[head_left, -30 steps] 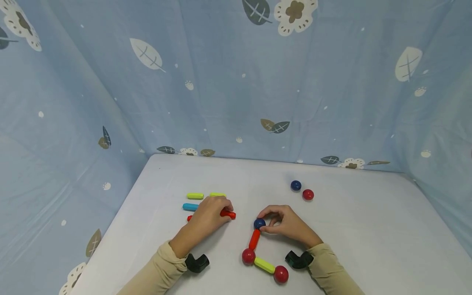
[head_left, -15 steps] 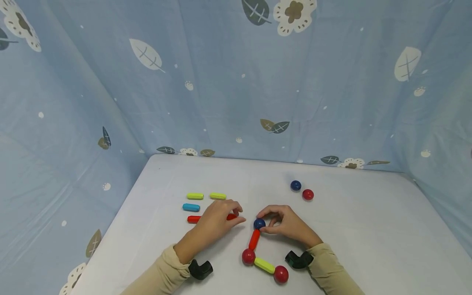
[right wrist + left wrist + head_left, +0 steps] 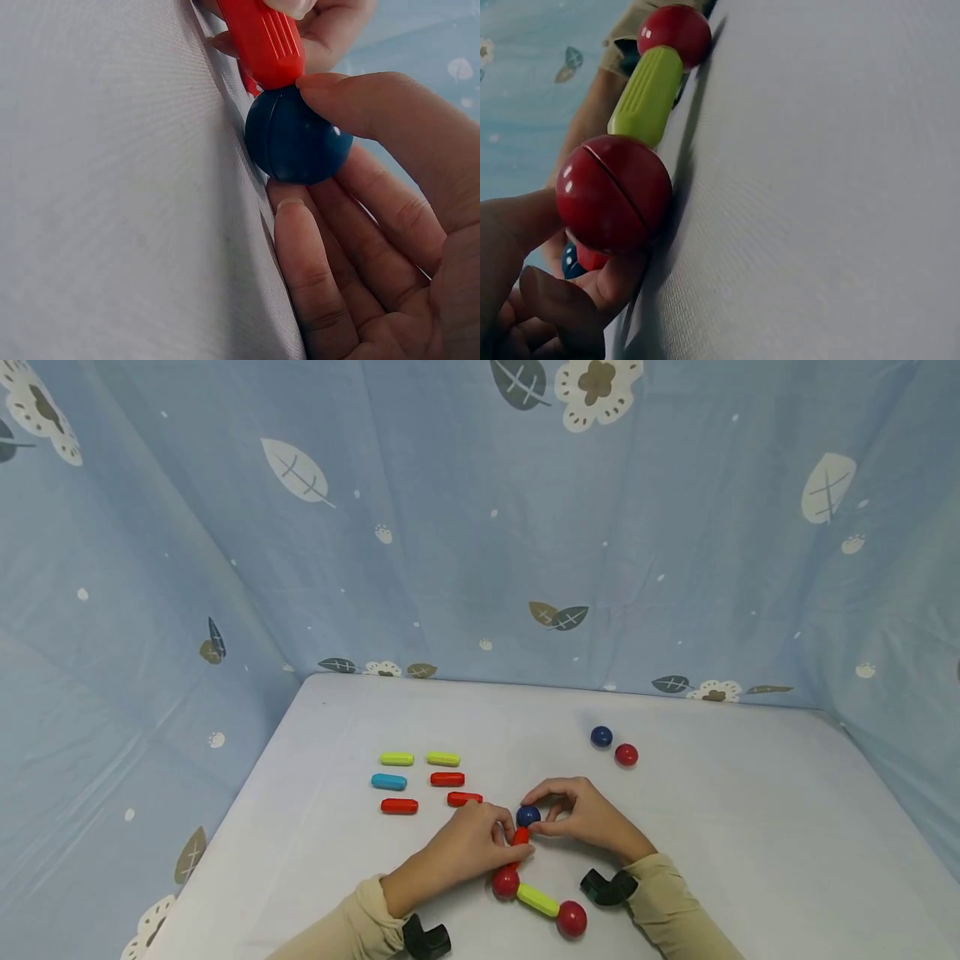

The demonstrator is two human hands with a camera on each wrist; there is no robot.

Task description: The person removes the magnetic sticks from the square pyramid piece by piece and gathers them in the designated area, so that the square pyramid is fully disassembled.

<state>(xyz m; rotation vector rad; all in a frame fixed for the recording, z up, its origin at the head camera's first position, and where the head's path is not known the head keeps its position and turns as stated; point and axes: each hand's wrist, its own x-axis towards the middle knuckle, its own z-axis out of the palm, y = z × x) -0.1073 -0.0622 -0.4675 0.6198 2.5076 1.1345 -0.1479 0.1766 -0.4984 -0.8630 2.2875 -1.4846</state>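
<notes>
My right hand (image 3: 585, 814) holds a dark blue ball (image 3: 296, 139) between thumb and fingers, low at the white table. A red ribbed stick (image 3: 266, 45) joins this ball to a red ball (image 3: 615, 195). Thumb and finger of my left hand (image 3: 472, 843) pinch that red stick, covering most of it in the head view. From the red ball a yellow-green stick (image 3: 537, 900) runs to a second red ball (image 3: 572, 918), making a bent chain on the table. In the left wrist view the nearer red ball hides most of the pinched stick.
Left of the chain lie loose red sticks (image 3: 400, 807), a blue stick (image 3: 389, 782) and yellow-green sticks (image 3: 443, 759). Farther back on the right are a loose blue ball (image 3: 602, 737) and a loose red ball (image 3: 626, 755). A patterned blue curtain (image 3: 480, 527) surrounds the table (image 3: 712, 793).
My left hand has moved right and nearer from the loose red sticks to the chain's red stick, uncovering the loose ones. The right hand stays at the blue ball.
</notes>
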